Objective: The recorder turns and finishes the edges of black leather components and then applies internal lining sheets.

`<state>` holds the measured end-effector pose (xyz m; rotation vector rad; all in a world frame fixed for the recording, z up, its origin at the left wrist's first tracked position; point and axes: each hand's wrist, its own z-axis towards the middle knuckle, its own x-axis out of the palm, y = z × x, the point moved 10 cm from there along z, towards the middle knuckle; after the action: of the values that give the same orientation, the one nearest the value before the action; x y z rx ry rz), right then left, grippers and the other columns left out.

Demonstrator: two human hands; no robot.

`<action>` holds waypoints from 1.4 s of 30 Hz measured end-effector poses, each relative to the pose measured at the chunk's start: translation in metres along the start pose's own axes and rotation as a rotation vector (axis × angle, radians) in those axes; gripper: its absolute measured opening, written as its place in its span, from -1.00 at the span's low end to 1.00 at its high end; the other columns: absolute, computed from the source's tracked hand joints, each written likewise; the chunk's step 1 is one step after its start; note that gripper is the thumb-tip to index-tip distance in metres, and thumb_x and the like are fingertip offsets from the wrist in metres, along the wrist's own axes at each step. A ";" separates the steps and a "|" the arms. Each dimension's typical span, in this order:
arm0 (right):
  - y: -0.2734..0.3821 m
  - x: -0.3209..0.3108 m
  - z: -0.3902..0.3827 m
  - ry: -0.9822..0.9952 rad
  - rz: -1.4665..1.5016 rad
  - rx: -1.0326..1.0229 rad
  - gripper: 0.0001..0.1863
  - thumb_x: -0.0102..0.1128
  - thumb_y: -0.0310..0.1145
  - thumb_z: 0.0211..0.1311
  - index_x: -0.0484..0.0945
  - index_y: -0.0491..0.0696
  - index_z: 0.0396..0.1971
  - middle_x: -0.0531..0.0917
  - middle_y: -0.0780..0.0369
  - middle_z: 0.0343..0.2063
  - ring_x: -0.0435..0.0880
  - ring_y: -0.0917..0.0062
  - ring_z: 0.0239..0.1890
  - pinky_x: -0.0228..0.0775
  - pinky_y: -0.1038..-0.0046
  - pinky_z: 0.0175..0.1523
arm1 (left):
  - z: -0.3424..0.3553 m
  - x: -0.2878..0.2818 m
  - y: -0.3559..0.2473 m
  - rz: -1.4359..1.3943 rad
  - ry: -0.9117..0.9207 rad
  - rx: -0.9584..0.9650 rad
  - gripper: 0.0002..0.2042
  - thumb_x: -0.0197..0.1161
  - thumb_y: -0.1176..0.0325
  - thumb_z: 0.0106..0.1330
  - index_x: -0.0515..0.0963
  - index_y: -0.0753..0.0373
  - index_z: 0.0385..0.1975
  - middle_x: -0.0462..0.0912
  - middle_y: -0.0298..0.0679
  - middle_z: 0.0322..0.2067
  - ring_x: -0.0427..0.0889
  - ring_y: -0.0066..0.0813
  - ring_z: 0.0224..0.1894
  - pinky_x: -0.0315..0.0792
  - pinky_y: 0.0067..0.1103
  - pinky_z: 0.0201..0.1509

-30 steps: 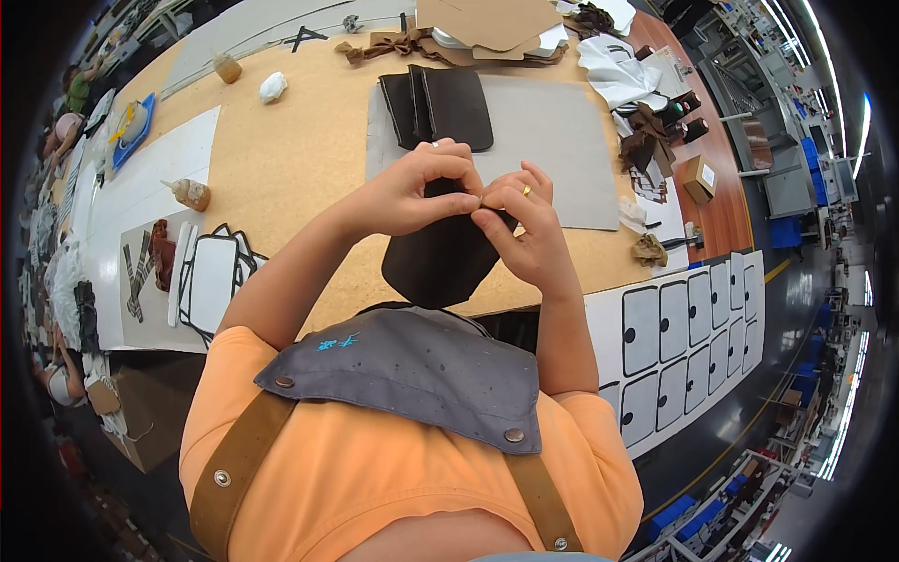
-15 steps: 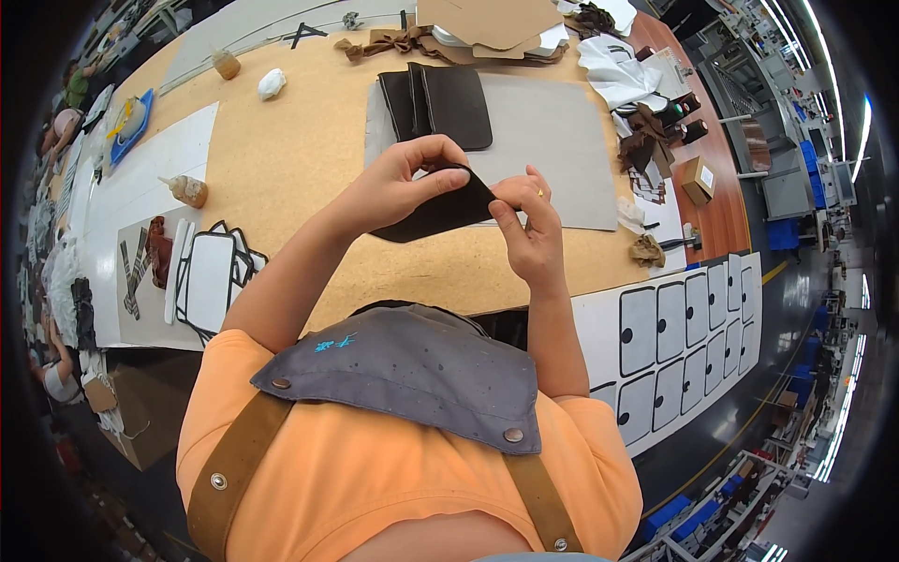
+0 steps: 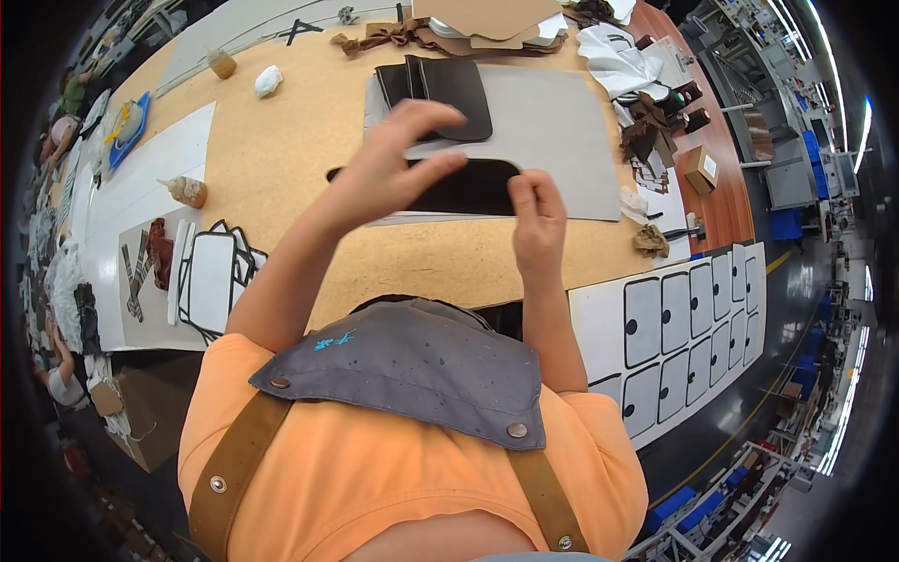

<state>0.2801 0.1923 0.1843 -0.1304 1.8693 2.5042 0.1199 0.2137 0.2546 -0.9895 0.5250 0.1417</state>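
My right hand (image 3: 539, 223) pinches the upper right corner of a thin, dark, round-cornered leather-like panel (image 3: 473, 187), held above the table's near part. My left hand (image 3: 393, 167) is in front of the panel's left part and hides some of it. Its thumb and fingers are spread apart, with no grip on the panel to be seen. Just beyond, several similar dark brown panels (image 3: 459, 98) lie overlapping on a grey sheet (image 3: 552, 122).
Bottles of amber liquid (image 3: 190, 192) and a white crumpled wad (image 3: 269, 81) stand left. Black-edged white panels (image 3: 208, 276) lie near left. A board of white panels (image 3: 641, 323) is at right. Brown scraps (image 3: 648, 131) and a small carton (image 3: 700, 170) lie far right.
My left hand has let go of the panel's edge, its fingers opening. The panel has turned more level, and my right hand has changed its hold to the corner.
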 end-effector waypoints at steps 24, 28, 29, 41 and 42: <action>-0.101 -0.016 -0.025 -0.378 1.280 0.397 -0.62 -0.31 -0.23 0.39 0.45 -0.08 -0.02 0.54 0.19 0.00 0.52 0.43 0.03 0.30 0.34 0.15 | -0.046 -0.037 -0.007 -0.375 -0.130 -0.273 -0.62 0.10 0.67 0.21 0.32 0.27 0.05 0.58 -0.20 -0.19 0.56 -0.64 -0.16 0.33 -0.78 -0.39; -0.125 -0.017 -0.042 -0.139 0.264 0.560 -0.78 -0.10 -0.43 0.31 0.42 -0.13 -0.10 0.54 0.22 -0.13 0.51 0.49 -0.02 0.30 0.45 0.15 | -0.038 -0.047 -0.016 -0.443 -0.140 -0.251 -0.68 0.06 0.70 0.21 0.37 0.31 -0.04 0.59 -0.21 -0.28 0.58 -0.58 -0.24 0.50 -0.65 -0.19; -0.115 -0.020 -0.033 -0.129 0.326 0.244 -0.77 -0.01 -0.45 0.30 0.35 -0.19 -0.09 0.49 0.16 -0.11 0.48 0.57 0.00 0.35 0.52 0.06 | -0.034 -0.044 -0.024 -0.256 -0.031 -0.214 -0.68 0.07 0.71 0.18 0.38 0.32 -0.05 0.60 -0.19 -0.29 0.60 -0.52 -0.27 0.49 -0.63 -0.18; 0.041 0.028 -0.008 0.231 -0.066 -0.148 -0.82 0.21 -0.50 0.08 0.53 -0.09 -0.27 0.57 0.24 -0.28 0.52 0.49 -0.27 0.34 0.51 -0.13 | -0.045 -0.016 -0.010 -0.066 0.261 -0.278 -0.66 0.05 0.74 0.10 0.40 0.34 -0.10 0.63 -0.10 -0.39 0.64 -0.39 -0.28 0.46 -0.57 -0.12; 0.037 0.029 -0.009 0.230 -0.039 -0.117 -0.84 0.21 -0.49 0.09 0.53 -0.09 -0.29 0.57 0.25 -0.33 0.51 0.50 -0.31 0.33 0.52 -0.17 | -0.047 -0.016 -0.007 -0.065 0.262 -0.281 -0.66 0.05 0.74 0.10 0.40 0.34 -0.10 0.63 -0.10 -0.39 0.64 -0.39 -0.28 0.46 -0.57 -0.12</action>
<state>0.2498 0.1716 0.2151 -0.4712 1.7703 2.6710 0.0921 0.1728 0.2472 -1.3078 0.7245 0.0275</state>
